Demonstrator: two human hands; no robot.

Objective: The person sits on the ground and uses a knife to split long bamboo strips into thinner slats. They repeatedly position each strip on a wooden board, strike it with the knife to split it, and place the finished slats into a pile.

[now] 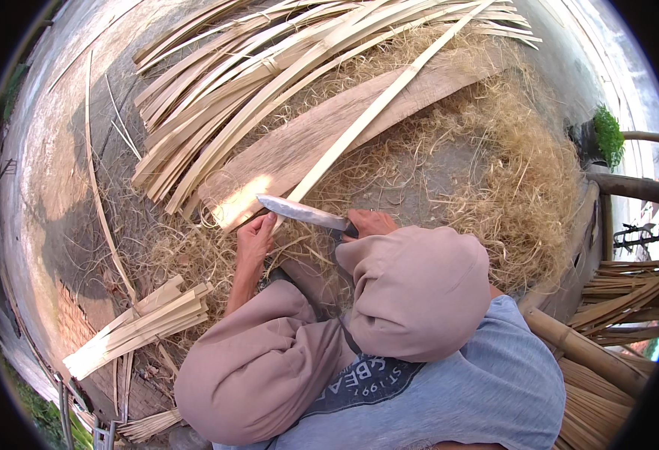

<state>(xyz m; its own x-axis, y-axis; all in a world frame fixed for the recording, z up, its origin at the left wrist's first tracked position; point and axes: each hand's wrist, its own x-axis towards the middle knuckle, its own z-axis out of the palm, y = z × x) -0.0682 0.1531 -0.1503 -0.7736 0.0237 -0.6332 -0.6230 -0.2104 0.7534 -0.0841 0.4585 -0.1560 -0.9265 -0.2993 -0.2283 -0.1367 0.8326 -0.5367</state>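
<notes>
My left hand (257, 237) is closed on the near end of a long, pale bamboo strip (359, 122). The strip slants away to the far right, across a broad wooden board (292, 154). In my right hand (372, 223) is the dark handle of a knife (305, 212). Its blade points left and lies across the strip, close to the fingers of my left hand. Both hands are just beyond my bent knees.
A large bundle of bamboo strips (217, 105) lies beyond the board. Curly shavings (525, 187) cover much of the ground. To the left lies a shorter bundle of strips (142, 324). At the right are a bamboo pole (585, 351), more stacked strips (618, 300) and a green plant (608, 136).
</notes>
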